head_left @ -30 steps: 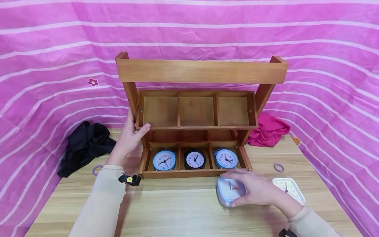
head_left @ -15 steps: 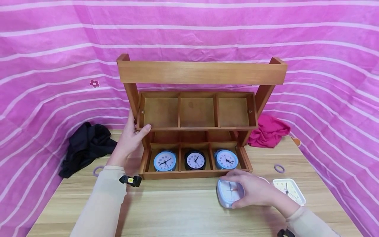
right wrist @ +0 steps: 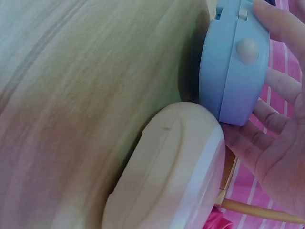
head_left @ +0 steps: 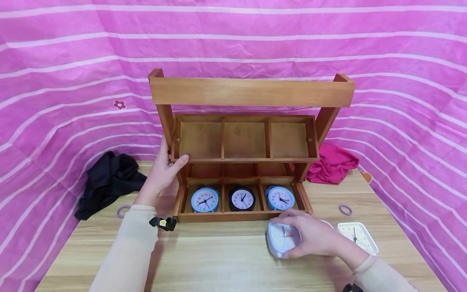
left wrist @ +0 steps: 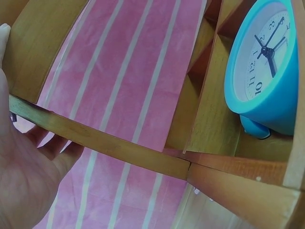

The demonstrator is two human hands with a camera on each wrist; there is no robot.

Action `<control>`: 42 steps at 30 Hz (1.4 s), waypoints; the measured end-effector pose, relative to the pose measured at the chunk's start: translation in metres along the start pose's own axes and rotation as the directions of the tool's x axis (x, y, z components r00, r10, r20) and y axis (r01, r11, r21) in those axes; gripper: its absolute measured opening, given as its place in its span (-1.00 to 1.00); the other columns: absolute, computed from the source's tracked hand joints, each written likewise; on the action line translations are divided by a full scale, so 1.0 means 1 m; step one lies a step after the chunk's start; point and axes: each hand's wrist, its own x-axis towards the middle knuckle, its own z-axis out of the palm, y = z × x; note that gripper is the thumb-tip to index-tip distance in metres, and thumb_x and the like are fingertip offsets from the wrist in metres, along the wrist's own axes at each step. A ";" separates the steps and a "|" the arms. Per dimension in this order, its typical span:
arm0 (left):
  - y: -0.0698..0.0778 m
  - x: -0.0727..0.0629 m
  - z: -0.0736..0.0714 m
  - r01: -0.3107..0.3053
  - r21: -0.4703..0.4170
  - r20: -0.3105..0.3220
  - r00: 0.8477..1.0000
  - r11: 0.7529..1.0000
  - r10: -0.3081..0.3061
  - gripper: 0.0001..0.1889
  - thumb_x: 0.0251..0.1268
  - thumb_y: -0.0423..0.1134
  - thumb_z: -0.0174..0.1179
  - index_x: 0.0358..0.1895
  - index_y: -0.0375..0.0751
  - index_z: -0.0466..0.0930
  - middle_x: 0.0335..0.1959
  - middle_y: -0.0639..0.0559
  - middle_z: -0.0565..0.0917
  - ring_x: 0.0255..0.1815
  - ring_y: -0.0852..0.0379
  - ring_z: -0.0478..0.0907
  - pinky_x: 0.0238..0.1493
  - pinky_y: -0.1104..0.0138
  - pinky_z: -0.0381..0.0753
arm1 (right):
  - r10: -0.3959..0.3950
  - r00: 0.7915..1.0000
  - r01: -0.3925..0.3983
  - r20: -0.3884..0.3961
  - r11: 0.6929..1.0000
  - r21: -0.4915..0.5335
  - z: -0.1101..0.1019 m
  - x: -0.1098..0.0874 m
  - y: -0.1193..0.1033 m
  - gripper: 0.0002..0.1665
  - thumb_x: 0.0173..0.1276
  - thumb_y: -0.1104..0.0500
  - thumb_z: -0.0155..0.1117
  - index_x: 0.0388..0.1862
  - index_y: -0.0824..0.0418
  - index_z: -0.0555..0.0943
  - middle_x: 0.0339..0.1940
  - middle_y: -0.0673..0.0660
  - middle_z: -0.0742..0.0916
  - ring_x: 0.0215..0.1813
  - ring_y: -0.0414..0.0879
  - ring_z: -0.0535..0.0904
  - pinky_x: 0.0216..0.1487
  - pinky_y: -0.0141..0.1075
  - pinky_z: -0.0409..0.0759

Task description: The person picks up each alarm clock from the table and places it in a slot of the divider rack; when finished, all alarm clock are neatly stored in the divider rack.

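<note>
My left hand [head_left: 162,172] grips the left side of a two-tier wooden rack [head_left: 251,92], thumb on the upper tray's front corner and fingers around the side post. With my right hand [head_left: 310,235] I hold a pale blue square alarm clock [head_left: 280,240] by its edges, at the table in front of the rack. Three round alarm clocks fill the lower compartments: a blue one [head_left: 205,200] at left, a black one [head_left: 242,199] in the middle, another blue one [head_left: 280,198] at right. The upper tray's compartments hold nothing. In the right wrist view a cream rounded clock [right wrist: 162,171] lies beside the pale blue clock.
A square clock with a white rim [head_left: 359,237] lies right of my right hand. Purple rings [head_left: 345,209] lie on both sides of the wooden table [head_left: 219,263]. Black cloth [head_left: 109,180] is at left, magenta cloth [head_left: 332,164] at back right. Striped pink fabric [head_left: 233,44] hangs behind.
Everything shifts slightly down in the head view. My right hand covers a bit more of the pale blue clock's face than a second ago. Both holds stay the same.
</note>
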 end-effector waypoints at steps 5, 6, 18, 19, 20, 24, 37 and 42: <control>0.000 0.000 0.002 0.006 -0.007 0.004 1.000 1.000 -0.006 0.00 0.49 -0.27 0.28 0.69 0.43 -0.23 0.64 -0.02 0.18 0.52 -0.14 0.31 0.54 -0.18 0.23 | 0.008 1.000 -0.008 0.007 1.000 0.022 -0.006 0.003 -0.006 0.00 -0.06 -0.41 0.66 0.41 -0.20 0.61 0.22 -0.20 0.59 0.14 -0.23 0.53 0.10 -0.18 0.63; -0.001 0.000 0.002 0.007 -0.006 0.005 1.000 1.000 -0.007 -0.01 0.49 -0.27 0.28 0.69 0.44 -0.22 0.63 -0.01 0.19 0.52 -0.14 0.32 0.54 -0.18 0.23 | -0.005 1.000 0.005 0.004 1.000 0.031 -0.008 0.004 -0.007 0.00 -0.06 -0.39 0.67 0.41 -0.18 0.61 0.23 -0.19 0.59 0.15 -0.22 0.53 0.11 -0.17 0.63; -0.003 0.000 0.001 -0.001 0.019 0.008 1.000 1.000 0.000 -0.01 0.48 -0.23 0.29 0.69 0.44 -0.22 0.64 -0.01 0.18 0.52 -0.16 0.32 0.53 -0.21 0.24 | -0.124 0.991 0.125 -0.046 0.992 0.017 -0.040 0.027 -0.025 0.02 -0.11 -0.27 0.75 0.40 -0.09 0.62 0.27 -0.12 0.57 0.18 -0.17 0.52 0.11 -0.17 0.65; -0.004 0.000 0.001 -0.003 0.022 0.009 1.000 1.000 0.003 -0.01 0.48 -0.23 0.29 0.69 0.45 -0.22 0.64 0.00 0.18 0.52 -0.15 0.32 0.53 -0.20 0.24 | -0.127 0.991 0.127 -0.047 0.992 0.016 -0.043 0.029 -0.027 0.02 -0.11 -0.27 0.75 0.40 -0.10 0.62 0.28 -0.12 0.56 0.18 -0.16 0.52 0.11 -0.16 0.65; -0.004 0.000 0.001 -0.005 0.023 0.010 1.000 1.000 0.005 -0.01 0.48 -0.23 0.29 0.69 0.45 -0.22 0.64 0.01 0.18 0.52 -0.15 0.32 0.53 -0.20 0.24 | -0.129 0.990 0.130 -0.048 0.991 0.015 -0.046 0.031 -0.029 0.03 -0.11 -0.26 0.76 0.40 -0.10 0.62 0.28 -0.12 0.56 0.18 -0.15 0.52 0.11 -0.16 0.64; -0.003 0.000 0.001 -0.002 0.036 0.013 1.000 0.999 0.001 0.00 0.48 -0.22 0.30 0.69 0.45 -0.24 0.65 0.00 0.16 0.53 -0.17 0.30 0.53 -0.23 0.24 | -0.155 0.986 0.157 -0.068 0.987 0.026 -0.058 0.039 -0.037 0.04 -0.13 -0.23 0.78 0.41 -0.11 0.62 0.24 -0.13 0.58 0.18 -0.14 0.50 0.09 -0.16 0.64; -0.001 -0.001 -0.002 -0.006 0.041 0.007 1.000 0.999 0.006 0.00 0.49 -0.22 0.30 0.69 0.43 -0.23 0.63 -0.04 0.19 0.52 -0.17 0.31 0.52 -0.23 0.24 | -0.205 0.964 0.212 -0.166 0.977 0.023 -0.101 0.076 -0.074 0.10 -0.21 -0.21 0.84 0.41 -0.14 0.61 0.22 -0.11 0.59 0.20 -0.16 0.48 0.08 -0.15 0.63; -0.002 -0.001 -0.003 -0.007 0.037 0.006 1.000 0.999 0.007 -0.01 0.50 -0.22 0.28 0.70 0.42 -0.24 0.64 -0.03 0.16 0.53 -0.18 0.29 0.51 -0.25 0.24 | -0.231 0.951 0.232 -0.206 0.973 -0.019 -0.114 0.099 -0.086 0.09 -0.17 -0.22 0.82 0.43 -0.10 0.60 0.22 -0.05 0.58 0.19 -0.13 0.47 0.07 -0.17 0.64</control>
